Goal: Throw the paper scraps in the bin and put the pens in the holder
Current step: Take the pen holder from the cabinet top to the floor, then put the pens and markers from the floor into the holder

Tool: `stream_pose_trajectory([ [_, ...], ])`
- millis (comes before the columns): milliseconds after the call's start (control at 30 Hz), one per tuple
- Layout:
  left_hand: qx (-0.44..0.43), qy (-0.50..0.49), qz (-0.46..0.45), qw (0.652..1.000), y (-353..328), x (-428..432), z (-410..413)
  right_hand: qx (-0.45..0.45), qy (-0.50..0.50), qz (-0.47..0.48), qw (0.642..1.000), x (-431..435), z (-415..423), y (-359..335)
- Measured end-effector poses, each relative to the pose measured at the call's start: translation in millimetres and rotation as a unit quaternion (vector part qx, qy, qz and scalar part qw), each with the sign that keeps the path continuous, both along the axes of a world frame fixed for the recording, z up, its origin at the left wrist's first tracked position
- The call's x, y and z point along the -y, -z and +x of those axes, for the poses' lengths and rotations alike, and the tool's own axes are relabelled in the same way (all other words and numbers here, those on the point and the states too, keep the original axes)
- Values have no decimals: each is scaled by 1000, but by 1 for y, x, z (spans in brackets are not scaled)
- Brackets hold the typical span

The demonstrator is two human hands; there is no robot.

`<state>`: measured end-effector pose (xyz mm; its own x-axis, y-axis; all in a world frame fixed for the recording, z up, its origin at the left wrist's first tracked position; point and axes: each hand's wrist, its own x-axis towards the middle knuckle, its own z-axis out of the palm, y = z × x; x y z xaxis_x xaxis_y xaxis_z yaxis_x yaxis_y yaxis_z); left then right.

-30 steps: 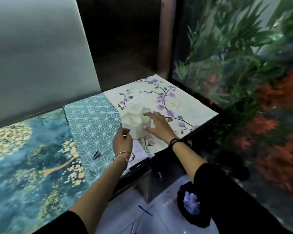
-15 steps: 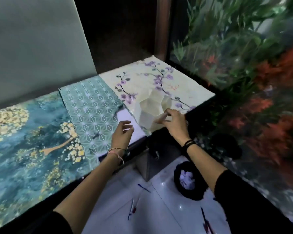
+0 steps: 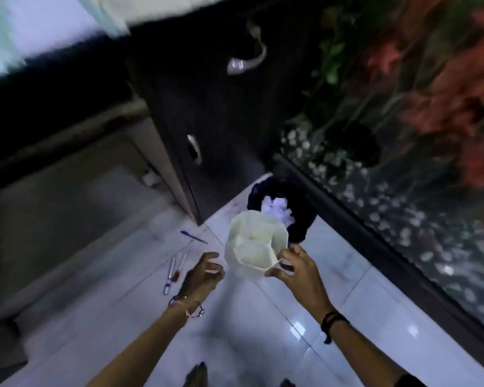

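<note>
**Pen holder held over a tiled floor, pens lying loose below**

A person's right hand (image 3: 296, 270) is pinching the near rim of a white, honeycomb-celled pen holder (image 3: 253, 243), its grip clamped on that edge with thumb and fingers together, and is holding it above the glossy white floor (image 3: 263, 331). The holder's open cells are facing up toward the camera. The left hand (image 3: 203, 275) is hovering just left of that grip, fingers curled and apart, touching nothing. Just beyond the grip, partly hidden behind the holder, a black-lined bin (image 3: 305, 219) is sitting on the floor with crumpled pale paper scraps (image 3: 277, 208) showing inside it. To the left of the grip, past the left hand, a blue pen (image 3: 193, 237) is lying on the tiles, and nearer the wrist two more pens (image 3: 173, 270) are lying side by side, one apparently red-tipped, though blur is making that hard to confirm. A dark cabinet (image 3: 221, 121) with a metal handle (image 3: 246, 62) is standing beyond the bin. Both wrists are wearing bands.
</note>
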<state>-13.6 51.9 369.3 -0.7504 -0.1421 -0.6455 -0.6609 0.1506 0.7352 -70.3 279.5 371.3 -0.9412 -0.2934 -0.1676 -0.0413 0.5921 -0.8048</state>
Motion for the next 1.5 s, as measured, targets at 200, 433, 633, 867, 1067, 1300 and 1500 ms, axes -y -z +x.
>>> stream_pose_trajectory([
  [200, 15, 121, -31, 992, 217, -11, 13, 30, -4, 16, 999, -6, 21, 229],
  [433, -28, 238, -88, 967, 346, 19, -15, -29, -10, -2, 1000, 11, 12, 381],
  [633, -72, 241, -119, 961, 383, 30, -8, -132, -19, -4, 991, 21, 17, 415],
  [867, -151, 108, -396, 899, 378, 88, 15, -325, -18, -10, 945, 82, 59, 399],
  [1067, 14, 89, -507, 857, 406, 148, 56, -235, -268, 78, 931, 201, 43, 420],
  [1300, -35, 91, -484, 870, 432, 137, 68, -191, -319, 219, 902, 253, 29, 440],
  [1500, -183, -14, -394, 901, 397, 131, 67, -250, -228, 88, 937, 201, 37, 405],
])
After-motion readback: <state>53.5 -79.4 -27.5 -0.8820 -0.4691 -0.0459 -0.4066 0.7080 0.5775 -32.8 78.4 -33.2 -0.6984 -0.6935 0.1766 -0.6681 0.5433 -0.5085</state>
